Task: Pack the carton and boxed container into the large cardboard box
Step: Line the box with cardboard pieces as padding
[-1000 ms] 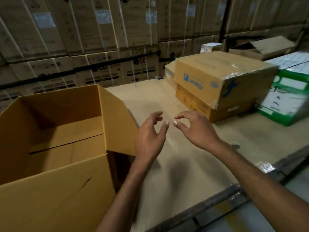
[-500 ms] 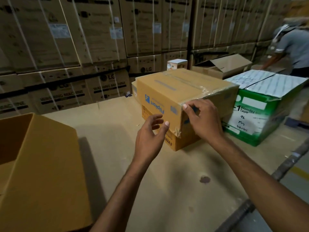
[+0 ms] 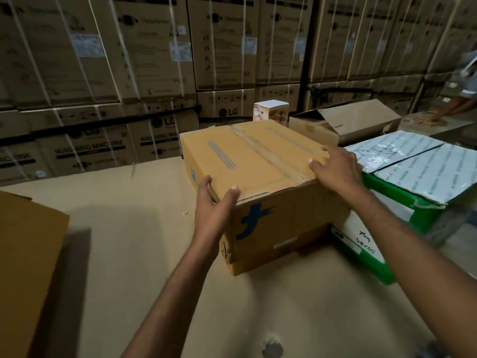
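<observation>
- Carton [image 3: 258, 161] sits mid-table, taped along the top, blue logo on the near side; it rests on another flat brown box [image 3: 271, 257] underneath.
- L hand [image 3: 214, 205] clamps the carton's near-left top corner: thumb on top, fingers wrapped round the left side.
- R hand [image 3: 335, 169] lies on the carton's right top edge, fingers spread over the lid, palm at the edge; looks like a grip w/ the rest of the hand down the far side, but that part's hidden.
- Both forearms reach in from the bottom of view.
- Small boxed container [image 3: 271, 112], white w/ a printed picture, stands upright just behind the carton.
- Big box [image 3: 28, 254] is at the left edge, well apart from the carton; only an outer wall shows.
- Green box [image 3: 402, 208] w/ pale top flaps and handwriting sits just beside the carton on the right, touching or nearly so.
- Open brown box [image 3: 356, 122] behind that, flap up.
- Table [image 3: 134, 254] is covered w/ tan board; dark spot near the front edge.
- Back wall: stacked LG washer cartons [image 3: 134, 73], strapped.
- Another person [image 3: 462, 89] far right, blurred, hand on a surface.
</observation>
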{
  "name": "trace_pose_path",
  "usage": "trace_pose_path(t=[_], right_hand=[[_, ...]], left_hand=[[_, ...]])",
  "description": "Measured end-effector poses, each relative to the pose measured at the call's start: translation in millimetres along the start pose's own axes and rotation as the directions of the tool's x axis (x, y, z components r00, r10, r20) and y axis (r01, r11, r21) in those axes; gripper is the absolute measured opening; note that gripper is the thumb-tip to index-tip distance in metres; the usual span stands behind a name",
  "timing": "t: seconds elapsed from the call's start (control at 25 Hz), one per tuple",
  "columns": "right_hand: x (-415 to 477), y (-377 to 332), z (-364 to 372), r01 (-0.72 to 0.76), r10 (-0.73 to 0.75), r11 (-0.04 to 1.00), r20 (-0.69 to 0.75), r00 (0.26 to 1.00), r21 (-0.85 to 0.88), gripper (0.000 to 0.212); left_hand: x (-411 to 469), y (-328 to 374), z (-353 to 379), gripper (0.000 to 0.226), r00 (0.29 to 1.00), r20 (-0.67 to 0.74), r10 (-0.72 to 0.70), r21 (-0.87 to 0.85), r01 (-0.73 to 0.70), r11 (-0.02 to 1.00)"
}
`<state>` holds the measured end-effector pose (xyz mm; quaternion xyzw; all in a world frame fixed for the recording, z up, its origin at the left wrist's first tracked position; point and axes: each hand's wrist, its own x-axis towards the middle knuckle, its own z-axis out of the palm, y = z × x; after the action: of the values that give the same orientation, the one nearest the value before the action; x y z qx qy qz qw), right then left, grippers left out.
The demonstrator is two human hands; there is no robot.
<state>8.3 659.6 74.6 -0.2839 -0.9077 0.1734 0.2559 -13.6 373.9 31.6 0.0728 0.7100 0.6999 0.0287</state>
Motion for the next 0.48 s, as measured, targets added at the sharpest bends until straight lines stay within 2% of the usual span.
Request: trace_pose_path(t=[0.08,0.2,0.36,0.48], right_hand=[[24.2,9.2,0.5,-0.092,0.100,0.992,0.088,0.991,-0.089,0.071],[46.1,18.1,-1.2,-0.215,0.228,0.971,0.137,0.964,-0.104,0.085],[52.7,17.9,0.9,-0.238,0.247,0.967,0.101,0.964,-0.085,0.083],[44.9,11.7,1.4,-0.231,0.247,0.965,0.129,0.960,-0.126,0.090]], left_hand=[[15.6,5.1,3.5,0.071,0.998,-0.021,-0.063,-0.029,0.062,0.998],[34.6,11.5,6.3,0.052,0.989,-0.031,-0.145,-0.026,0.145,0.989],[40.0,7.6,3.8,0.045,0.980,-0.037,-0.197,-0.060,0.195,0.979],[40.0,11.1,-7.6,0.043,0.970,-0.052,-0.239,-0.087,0.234,0.968]])
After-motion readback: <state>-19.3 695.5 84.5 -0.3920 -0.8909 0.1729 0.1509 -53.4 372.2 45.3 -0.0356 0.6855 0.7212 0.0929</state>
